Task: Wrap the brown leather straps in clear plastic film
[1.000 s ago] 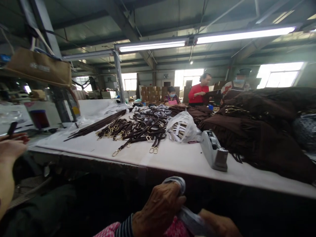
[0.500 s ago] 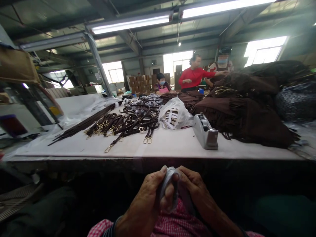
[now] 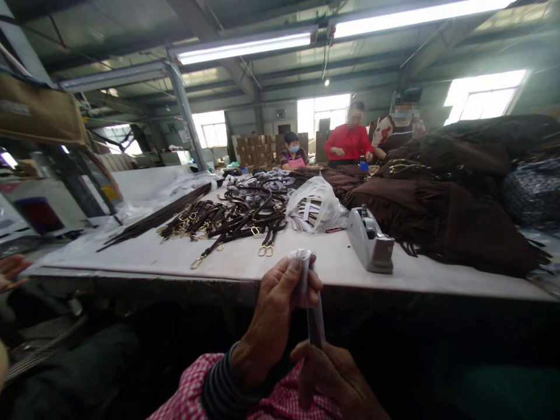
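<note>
In front of the table edge, my left hand (image 3: 277, 309) pinches the top of a pale, whitish-grey wrapping (image 3: 301, 286), thumb on the near side and fingertips round the far side. A flat dark strap (image 3: 315, 326) with a greyish sheen runs down from this bundle. My right hand (image 3: 330, 373) is closed around the strap's lower part, below and slightly right of my left hand. What lies inside the wrapping is hidden. Beyond my hands, dark straps with gold-coloured clasps (image 3: 262, 249) lie on the white table (image 3: 231, 265).
A grey tape dispenser (image 3: 371, 245) stands right of centre, beside a clear bag of strips (image 3: 312, 207). Dark brown fringed pieces (image 3: 446, 216) are heaped at the right. Another person's hand (image 3: 13, 271) shows at the left edge. Several co-workers are behind the table.
My left hand has risen with the wrapping to the table's edge. My right hand has moved down from the top onto the strap. Another person's hand has appeared at the left.
</note>
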{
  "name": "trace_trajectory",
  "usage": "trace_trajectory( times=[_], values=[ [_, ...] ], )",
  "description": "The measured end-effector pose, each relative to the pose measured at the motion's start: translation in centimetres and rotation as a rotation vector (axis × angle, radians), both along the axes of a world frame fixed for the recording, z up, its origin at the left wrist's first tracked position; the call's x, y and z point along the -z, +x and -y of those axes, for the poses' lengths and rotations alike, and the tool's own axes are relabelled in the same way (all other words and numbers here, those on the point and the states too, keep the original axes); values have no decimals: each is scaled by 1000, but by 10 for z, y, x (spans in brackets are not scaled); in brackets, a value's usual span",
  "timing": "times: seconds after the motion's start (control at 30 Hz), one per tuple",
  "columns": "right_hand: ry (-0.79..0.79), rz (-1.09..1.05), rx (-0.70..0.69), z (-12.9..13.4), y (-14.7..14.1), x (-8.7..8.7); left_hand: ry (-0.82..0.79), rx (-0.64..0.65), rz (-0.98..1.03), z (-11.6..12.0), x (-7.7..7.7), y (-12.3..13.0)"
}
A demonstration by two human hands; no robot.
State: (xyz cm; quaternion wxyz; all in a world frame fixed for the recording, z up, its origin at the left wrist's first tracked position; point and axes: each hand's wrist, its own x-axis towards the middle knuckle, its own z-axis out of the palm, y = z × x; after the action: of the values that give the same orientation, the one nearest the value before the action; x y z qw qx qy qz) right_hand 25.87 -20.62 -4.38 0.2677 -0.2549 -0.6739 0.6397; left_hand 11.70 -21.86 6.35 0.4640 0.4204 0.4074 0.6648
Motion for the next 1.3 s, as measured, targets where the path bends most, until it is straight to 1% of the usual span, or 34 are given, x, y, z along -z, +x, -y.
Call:
trace_trajectory(
  times=[0.07,0.13,0.2,0.27,0.37,0.43,0.5,0.53,0.6,0.67,0.73,0.8,0.87,0.93,1.0,1.07,1.13,1.17,1.23,1.3],
  values=[
    [18,63,-60,1,13,-11,-2,-51,-202,-2,15,2],
    [33,70,-82,-1,27,-19,1,-105,-408,0,31,4],
    [26,65,-65,-7,39,-24,14,-144,-569,4,45,2],
    [6,82,-16,-17,48,-29,32,-129,-680,8,55,-2],
    [68,80,86,-40,54,-40,66,-37,-862,14,63,-10],
    [181,68,132,-59,53,-48,64,2,-979,17,61,-13],
    [292,57,135,-76,48,-54,12,24,-1018,19,55,-14],
    [330,53,125,-82,45,-55,-36,53,-995,20,50,-14],
    [366,28,92,-89,36,-53,-178,175,-827,21,42,-14],
    [350,2,69,-87,26,-46,-307,316,-546,22,37,-14],
    [287,-38,96,-77,16,-33,-368,407,-246,21,36,-13],
    [203,-100,177,-63,7,-18,-343,427,1,18,35,-11],
    [139,-167,290,-49,0,-4,-284,419,202,14,28,-7],
    [145,-202,373,-38,-4,7,-223,409,366,10,15,-3],
    [195,-208,404,-31,-5,14,-184,416,489,8,0,1],
    [247,-208,411,-29,-5,14,-145,417,530,7,-15,5],
    [255,-211,412,-29,-7,11,-84,395,498,6,-26,9],
    [226,-210,394,-30,-8,9,-39,378,464,6,-30,12],
    [92,-209,290,-30,-10,2,46,327,363,5,-36,15],
    [-60,-218,162,-28,-12,-5,95,242,171,3,-37,18]
  ],
)
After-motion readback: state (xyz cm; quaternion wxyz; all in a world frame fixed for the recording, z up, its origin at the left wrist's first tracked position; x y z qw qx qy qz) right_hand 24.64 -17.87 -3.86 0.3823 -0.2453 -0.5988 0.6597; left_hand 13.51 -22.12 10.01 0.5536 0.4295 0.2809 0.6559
